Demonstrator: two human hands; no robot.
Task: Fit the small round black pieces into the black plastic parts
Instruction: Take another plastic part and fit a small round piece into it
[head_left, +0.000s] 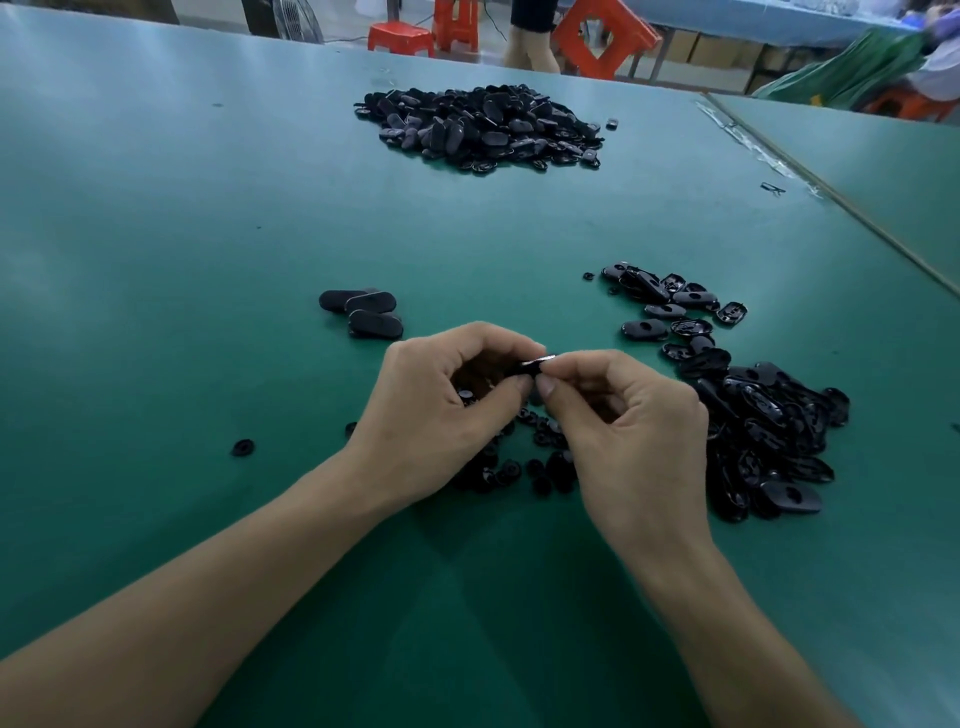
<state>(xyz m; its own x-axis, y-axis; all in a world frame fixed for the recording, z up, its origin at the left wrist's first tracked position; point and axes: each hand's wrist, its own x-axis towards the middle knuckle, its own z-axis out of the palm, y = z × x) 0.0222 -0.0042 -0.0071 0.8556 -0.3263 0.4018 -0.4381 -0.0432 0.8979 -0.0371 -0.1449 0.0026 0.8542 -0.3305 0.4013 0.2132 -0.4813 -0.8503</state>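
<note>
Head view looks down on two bare hands meeting above a green table (182, 260). The left hand (447, 410) is curled, with its thumb and fingertips pinching one end of a black plastic part (537, 362). The right hand (623, 421) is curled too and pinches the other end, so the two thumbs nearly touch. Whether a round piece already sits in that part, I cannot tell. Small round black pieces (545, 467) lie scattered on the table under and between the wrists, with one stray piece (242, 447) off to the left. A loose pile of parts (769, 426) lies just right of the right hand, three parts (366, 312) lie beyond the left hand, and a big heap (478, 127) lies far back.
</note>
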